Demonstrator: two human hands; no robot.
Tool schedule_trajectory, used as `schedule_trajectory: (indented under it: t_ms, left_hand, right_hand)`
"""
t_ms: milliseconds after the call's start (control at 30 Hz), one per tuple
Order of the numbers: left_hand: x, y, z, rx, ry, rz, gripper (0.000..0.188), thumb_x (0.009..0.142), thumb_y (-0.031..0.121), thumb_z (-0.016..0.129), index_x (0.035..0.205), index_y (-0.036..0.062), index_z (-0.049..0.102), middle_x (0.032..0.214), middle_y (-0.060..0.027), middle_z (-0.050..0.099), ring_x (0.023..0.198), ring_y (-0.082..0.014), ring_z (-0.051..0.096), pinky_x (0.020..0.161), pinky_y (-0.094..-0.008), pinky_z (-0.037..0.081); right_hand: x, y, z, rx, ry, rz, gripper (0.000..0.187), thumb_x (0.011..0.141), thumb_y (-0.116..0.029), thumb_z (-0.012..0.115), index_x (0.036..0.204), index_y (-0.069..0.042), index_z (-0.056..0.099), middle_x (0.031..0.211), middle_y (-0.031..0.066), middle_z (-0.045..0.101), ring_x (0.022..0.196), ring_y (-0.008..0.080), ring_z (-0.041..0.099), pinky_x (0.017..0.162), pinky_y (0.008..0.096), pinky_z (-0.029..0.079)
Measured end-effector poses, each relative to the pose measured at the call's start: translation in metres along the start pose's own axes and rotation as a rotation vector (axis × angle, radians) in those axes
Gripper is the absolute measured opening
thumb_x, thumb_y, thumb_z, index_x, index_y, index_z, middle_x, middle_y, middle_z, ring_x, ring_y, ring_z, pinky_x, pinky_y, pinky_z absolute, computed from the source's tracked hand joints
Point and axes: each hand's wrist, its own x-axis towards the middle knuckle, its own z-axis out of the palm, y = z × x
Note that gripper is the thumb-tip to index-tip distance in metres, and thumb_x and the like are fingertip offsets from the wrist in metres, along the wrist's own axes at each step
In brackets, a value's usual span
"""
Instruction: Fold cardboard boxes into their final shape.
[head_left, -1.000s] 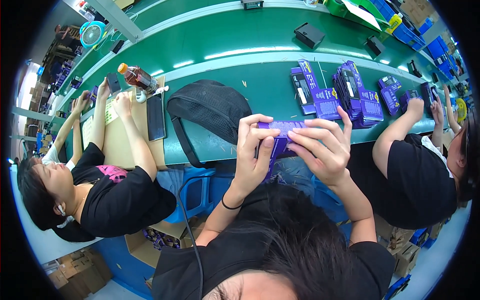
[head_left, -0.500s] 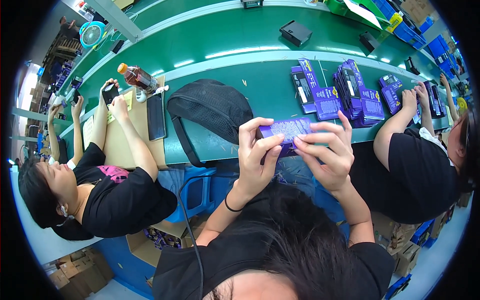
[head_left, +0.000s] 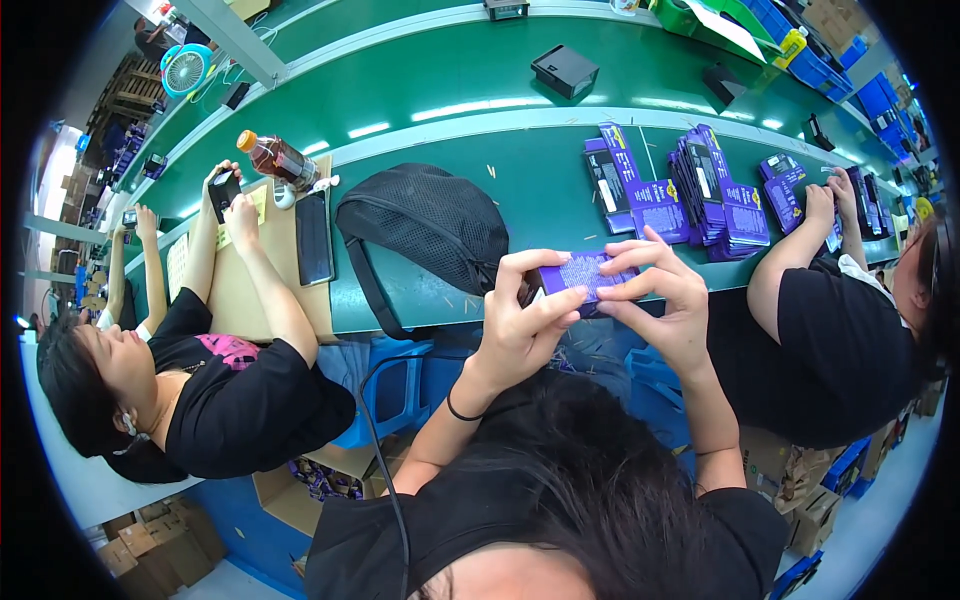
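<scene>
A small purple carton (head_left: pixel 580 273) with pale print is held up between my two hands, above the near edge of the green bench. My left hand (head_left: pixel 522 318) grips its left end, thumb on the near face and fingers over the top. At the right end, my right hand (head_left: pixel 665 297) has its fingers and thumb closed on the carton. Fingers cover both ends, so I cannot tell whether the flaps are closed. Behind my left hand lies a black mesh bag (head_left: pixel 425 225). Flat purple cartons (head_left: pixel 640 185) and a taller stack of them (head_left: pixel 722 195) lie beyond my right hand.
A dark phone (head_left: pixel 315 238) and a drink bottle (head_left: pixel 275 158) stand left of the bag. Beyond the bench rail is a belt with a black box (head_left: pixel 565 72). Co-workers sit on both sides: one left (head_left: pixel 240 400), one right (head_left: pixel 840 340). A black cable (head_left: pixel 372 440) hangs beside my left arm.
My right hand has closed in further over the carton's right end. The carton and both hands shift slightly. The black box on the belt has moved left.
</scene>
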Motion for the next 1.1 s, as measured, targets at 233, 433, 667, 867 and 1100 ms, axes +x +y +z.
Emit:
schedule_trajectory:
  t_ms: [233, 433, 667, 867, 1100]
  left_hand:
    - [0.011, -0.015, -0.025, 0.292, -0.001, -0.214, 0.04, 0.094, 0.033, 0.048, 0.127, 0.0104, 0.046, 0.129, -0.0187, 0.038, 0.118, -0.0348, 0.04, 0.096, -0.0436, 0.035]
    - [0.012, -0.029, -0.058, 0.566, 0.508, -0.069, 0.053, 0.099, 0.032, 0.039, 0.14, 0.0031, 0.025, 0.143, -0.0207, 0.023, 0.132, -0.0368, 0.024, 0.108, -0.0462, 0.021]
    - [-0.028, -0.039, -0.073, 0.414, 0.53, -0.259, 0.051, 0.096, 0.017, 0.042, 0.141, 0.0027, 0.022, 0.143, -0.0192, 0.024, 0.135, -0.0346, 0.025, 0.111, -0.0465, 0.022]
    - [-0.026, -0.051, -0.069, 0.376, 0.441, -0.325, 0.054, 0.093, 0.011, 0.047, 0.141, 0.0025, 0.023, 0.142, -0.0185, 0.027, 0.133, -0.0332, 0.029, 0.11, -0.0457, 0.025]
    - [0.012, -0.022, -0.044, 0.363, 0.172, -0.173, 0.064, 0.082, 0.008, 0.061, 0.139, 0.0033, 0.032, 0.143, -0.0174, 0.03, 0.134, -0.0334, 0.03, 0.108, -0.0448, 0.027]
  right_hand:
    - [0.056, 0.035, 0.023, 0.291, -0.365, 0.252, 0.029, 0.086, -0.022, 0.058, 0.111, -0.009, 0.06, 0.096, 0.0048, 0.064, 0.071, 0.0136, 0.055, 0.063, 0.0246, 0.044]
    - [0.207, 0.15, 0.103, 0.588, 0.084, 0.447, 0.051, 0.091, -0.039, 0.049, 0.127, -0.003, 0.047, 0.114, 0.0157, 0.057, 0.1, 0.0229, 0.056, 0.086, 0.0329, 0.045]
    - [0.109, 0.167, 0.037, -0.884, -0.194, 0.095, 0.094, 0.077, -0.051, 0.063, 0.143, 0.001, 0.02, 0.143, 0.03, 0.027, 0.133, 0.0433, 0.028, 0.105, 0.0522, 0.028]
    - [-0.027, 0.135, -0.015, -0.988, -0.426, 0.304, 0.079, 0.073, -0.028, 0.072, 0.138, -0.003, 0.036, 0.139, 0.0234, 0.039, 0.131, 0.0341, 0.038, 0.105, 0.0441, 0.032]
    - [-0.019, 0.108, -0.02, -0.776, 0.004, 0.012, 0.034, 0.078, -0.007, 0.063, 0.112, -0.004, 0.062, 0.106, 0.0096, 0.065, 0.097, 0.0251, 0.062, 0.097, 0.0402, 0.041]
